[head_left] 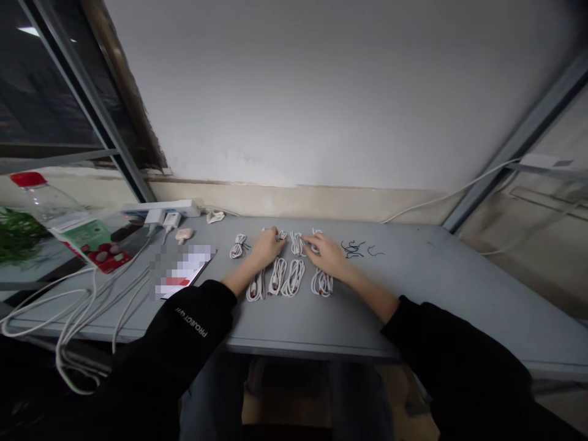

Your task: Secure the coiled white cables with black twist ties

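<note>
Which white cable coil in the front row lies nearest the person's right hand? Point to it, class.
The rightmost front-row coil, directly below the right hand; the other three front-row coils lie further left.

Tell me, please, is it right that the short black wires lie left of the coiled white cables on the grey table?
No: the short black wires lie right of the coiled white cables, as the head view shows, on the grey table.

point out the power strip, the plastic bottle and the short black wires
power strip [181, 207]: head view, on its white casing
plastic bottle [46, 201]: head view, on the clear shoulder below the red cap
short black wires [353, 248]: head view, on the tangled clump
</note>
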Demonstrator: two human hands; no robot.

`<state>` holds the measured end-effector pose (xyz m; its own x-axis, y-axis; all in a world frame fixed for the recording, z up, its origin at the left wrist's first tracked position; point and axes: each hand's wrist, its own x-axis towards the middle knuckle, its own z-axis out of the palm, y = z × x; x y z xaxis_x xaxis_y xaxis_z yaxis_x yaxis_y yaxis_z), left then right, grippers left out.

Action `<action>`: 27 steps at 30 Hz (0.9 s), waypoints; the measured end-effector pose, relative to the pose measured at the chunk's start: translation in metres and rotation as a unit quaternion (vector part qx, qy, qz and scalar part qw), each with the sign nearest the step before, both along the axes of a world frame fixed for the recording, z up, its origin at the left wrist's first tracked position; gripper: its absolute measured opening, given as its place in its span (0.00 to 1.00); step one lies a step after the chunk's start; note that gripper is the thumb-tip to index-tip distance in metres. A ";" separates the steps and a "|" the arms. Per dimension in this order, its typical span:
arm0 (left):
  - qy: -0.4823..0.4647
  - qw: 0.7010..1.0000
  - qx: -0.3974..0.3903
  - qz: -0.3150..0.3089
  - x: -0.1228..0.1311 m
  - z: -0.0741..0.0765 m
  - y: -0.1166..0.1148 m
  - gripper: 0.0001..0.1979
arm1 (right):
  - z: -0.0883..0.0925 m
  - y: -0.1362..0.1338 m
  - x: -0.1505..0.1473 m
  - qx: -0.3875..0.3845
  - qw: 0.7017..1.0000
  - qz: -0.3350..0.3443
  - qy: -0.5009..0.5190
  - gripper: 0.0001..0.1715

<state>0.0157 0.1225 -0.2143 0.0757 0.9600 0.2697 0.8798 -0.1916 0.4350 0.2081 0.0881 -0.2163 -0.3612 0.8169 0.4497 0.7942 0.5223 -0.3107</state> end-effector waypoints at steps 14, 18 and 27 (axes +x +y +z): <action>-0.051 0.997 0.066 -0.002 0.004 0.005 -0.006 0.15 | -0.006 0.000 -0.002 -0.012 0.996 0.011 -0.085 0.20; -0.066 0.994 0.087 -0.012 0.003 0.009 -0.010 0.15 | 0.001 0.002 -0.006 -0.031 0.997 -0.002 -0.072 0.19; -0.053 0.990 0.117 -0.060 0.004 0.013 -0.018 0.13 | 0.018 -0.005 -0.030 -0.044 0.982 -0.107 -0.151 0.21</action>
